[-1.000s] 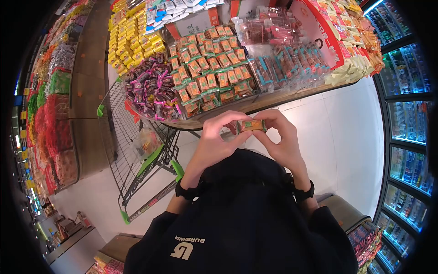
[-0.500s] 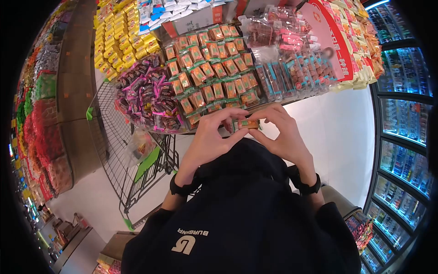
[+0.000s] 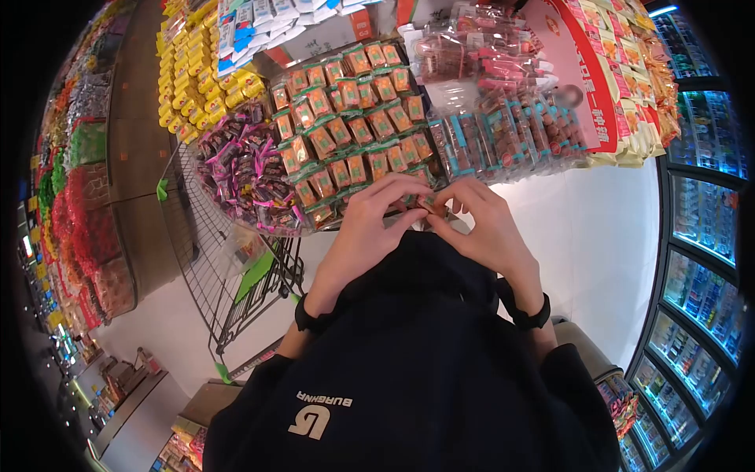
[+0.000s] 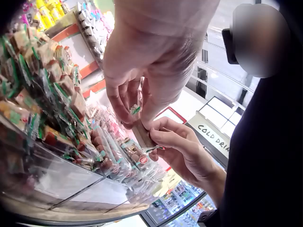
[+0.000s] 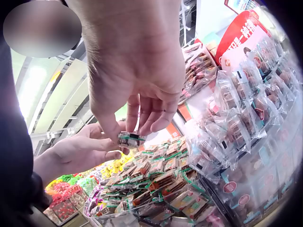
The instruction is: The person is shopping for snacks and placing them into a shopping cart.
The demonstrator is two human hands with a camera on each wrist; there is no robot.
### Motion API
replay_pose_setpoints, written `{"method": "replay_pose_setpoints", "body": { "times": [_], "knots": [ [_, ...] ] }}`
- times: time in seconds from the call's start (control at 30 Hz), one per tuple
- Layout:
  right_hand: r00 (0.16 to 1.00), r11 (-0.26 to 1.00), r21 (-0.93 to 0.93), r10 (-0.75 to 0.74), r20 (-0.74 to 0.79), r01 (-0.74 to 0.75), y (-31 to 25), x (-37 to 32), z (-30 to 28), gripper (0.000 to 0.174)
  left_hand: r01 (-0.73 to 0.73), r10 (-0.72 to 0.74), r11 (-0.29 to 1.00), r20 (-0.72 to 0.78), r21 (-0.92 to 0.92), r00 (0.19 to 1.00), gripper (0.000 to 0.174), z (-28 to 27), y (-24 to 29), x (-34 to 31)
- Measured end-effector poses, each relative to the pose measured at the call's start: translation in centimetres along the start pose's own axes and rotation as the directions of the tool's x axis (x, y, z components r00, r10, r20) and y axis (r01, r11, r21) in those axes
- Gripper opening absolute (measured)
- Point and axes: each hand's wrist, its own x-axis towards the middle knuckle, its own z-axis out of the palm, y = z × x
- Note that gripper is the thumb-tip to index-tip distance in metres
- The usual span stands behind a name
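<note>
A small snack packet (image 3: 429, 204) with an orange and green wrapper is held at chest height before the display edge. My left hand (image 3: 376, 224) pinches one end of it between thumb and fingers, and my right hand (image 3: 489, 230) pinches the other. Fingers cover much of the packet in the head view. From the left wrist, its brownish flat side (image 4: 142, 134) shows between the two hands; from the right wrist, a clear and green wrapper end (image 5: 131, 139) shows under the fingertips. Just beyond the hands lie rows of similar orange and green packets (image 3: 358, 130).
Purple-wrapped snacks (image 3: 248, 169) and yellow packets (image 3: 197, 71) fill the display's left side. Clear bags with blue bands (image 3: 511, 130) lie to the right. A wire shopping cart (image 3: 212, 259) stands at the left, and lit drink coolers (image 3: 704, 212) line the far right.
The packet has turned between the hands, so its orange face shows less now. Both hands have kept their pinch on it. The head view has shifted slightly over the display.
</note>
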Motion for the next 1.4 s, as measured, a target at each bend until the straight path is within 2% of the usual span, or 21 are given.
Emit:
{"method": "replay_pose_setpoints", "body": {
  "times": [0.07, 0.27, 0.37, 0.47, 0.57, 0.6, 0.7, 0.9, 1.0, 1.1, 1.4],
  "knots": [
    [1.000, 1.000, 0.010, -0.010, 0.005, 0.010, 0.6, 0.2, -0.8, 0.021, 0.017, -0.017, 1.000, -0.014, -0.011, 1.000, 0.028, 0.8, 0.0, 0.9],
    [0.981, 0.981, -0.023, -0.191, -0.023, 0.191, 2.3, 0.5, -2.2, 0.022, 0.072, -0.077, 0.995, -0.068, -0.068, 0.995, 0.025, 2.4, 0.1, 1.4],
    [0.979, 0.979, 0.008, -0.205, -0.023, 0.205, 2.6, 0.6, -2.2, 0.025, 0.085, -0.097, 0.989, -0.097, -0.117, 0.991, 0.025, 2.5, -0.2, 1.3],
    [0.996, 0.980, 0.191, -0.065, 0.059, 0.053, 2.0, 0.7, -2.0, 0.029, 0.092, -0.107, 0.985, -0.099, -0.143, 0.989, 0.025, 1.8, -0.4, 1.2],
    [0.996, 0.971, 0.233, -0.064, 0.059, 0.049, 1.5, 1.0, -1.3, 0.032, 0.076, -0.101, 0.979, -0.124, -0.188, 0.987, 0.025, 1.2, -0.5, 1.0],
    [0.996, 0.970, 0.234, -0.074, 0.045, 0.061, 1.4, 1.2, -1.1, 0.033, 0.069, -0.097, 0.977, -0.135, -0.203, 0.986, 0.025, 0.9, -0.6, 0.9],
    [0.995, 0.968, 0.231, -0.103, 0.011, 0.098, 1.2, 1.7, -0.1, 0.036, 0.164, -0.180, 0.954, -0.044, -0.251, 0.983, 0.025, -0.1, -0.7, 0.5],
    [0.992, 0.976, 0.179, -0.129, -0.001, 0.127, 0.6, 2.0, 0.8, 0.036, 0.140, -0.161, 0.942, -0.045, -0.304, 0.986, 0.026, -0.7, -1.2, -0.1],
    [0.992, 0.976, 0.179, -0.128, 0.002, 0.126, 0.1, 2.1, 1.0, 0.036, 0.083, -0.116, 0.948, -0.090, -0.306, 0.989, 0.029, -1.0, -1.3, -0.3],
    [0.990, 0.974, 0.181, -0.138, -0.007, 0.137, 0.2, 2.4, 1.6, 0.032, 0.090, -0.111, 0.955, -0.061, -0.281, 0.992, 0.031, -1.6, -1.5, -0.6],
    [0.992, 0.975, 0.190, -0.119, 0.030, 0.112, -0.4, 3.0, 2.2, 0.026, 0.071, -0.126, 0.957, -0.181, -0.282, 0.975, 0.042, -1.8, -1.3, -1.4]
  ]
}}
